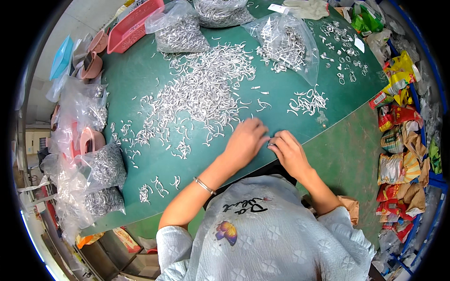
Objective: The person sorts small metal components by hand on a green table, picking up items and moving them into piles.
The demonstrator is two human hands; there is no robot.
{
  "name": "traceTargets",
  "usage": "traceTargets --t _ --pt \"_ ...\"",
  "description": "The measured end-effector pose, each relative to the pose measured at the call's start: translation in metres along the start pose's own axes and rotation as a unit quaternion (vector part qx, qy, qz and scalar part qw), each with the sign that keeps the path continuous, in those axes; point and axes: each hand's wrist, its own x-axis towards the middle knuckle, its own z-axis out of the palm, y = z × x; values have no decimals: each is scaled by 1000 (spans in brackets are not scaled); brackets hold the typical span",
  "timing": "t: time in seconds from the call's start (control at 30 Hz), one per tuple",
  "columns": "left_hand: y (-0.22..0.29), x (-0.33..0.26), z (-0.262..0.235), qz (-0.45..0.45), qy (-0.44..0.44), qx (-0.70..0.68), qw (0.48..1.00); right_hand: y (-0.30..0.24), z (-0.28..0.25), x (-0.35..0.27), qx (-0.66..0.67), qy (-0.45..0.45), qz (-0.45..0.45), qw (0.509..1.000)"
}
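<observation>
My left hand point(245, 140) and my right hand point(287, 151) meet at the near edge of a green table point(136, 79), fingertips pressed together around a small silver metal piece point(270, 144) that is mostly hidden. A big loose heap of curved silver metal pieces point(201, 93) lies just beyond my left hand. A smaller cluster of the same curved pieces point(307, 100) sits beyond my right hand. A thin bangle point(204, 186) is on my left wrist.
Clear bags of metal parts point(286, 44) stand at the far side, more bags point(105, 166) at the left edge. A red basket point(131, 23) and pink cups point(91, 65) sit far left. Small ring-shaped parts point(342, 51) lie far right. Colourful wrappers point(398, 140) pile at the right.
</observation>
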Motion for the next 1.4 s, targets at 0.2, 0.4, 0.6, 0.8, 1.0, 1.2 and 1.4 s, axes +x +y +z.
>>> traceTargets --t 0.2,0.4,0.6,0.8,1.0,1.2,1.4 --pt "-4 18 30 47 -11 36 998 6 -8 -6 8 13 20 1000" --pt "-8 73 45 52 -28 -16 998 6 -8 1 -2 26 18 1000" --pt "-28 35 11 24 7 173 985 13 -2 18 -19 55 30 998" --pt "-30 -14 -9 19 45 154 987 20 -11 41 -37 118 44 991" --pt "-30 -22 -14 -41 96 183 978 65 -60 28 -167 203 137 955" --pt "-23 -25 -11 -52 50 193 978 75 -62 41 -236 104 126 958" --pt "-25 -29 -17 -63 65 184 979 80 -70 48 -187 143 114 965"
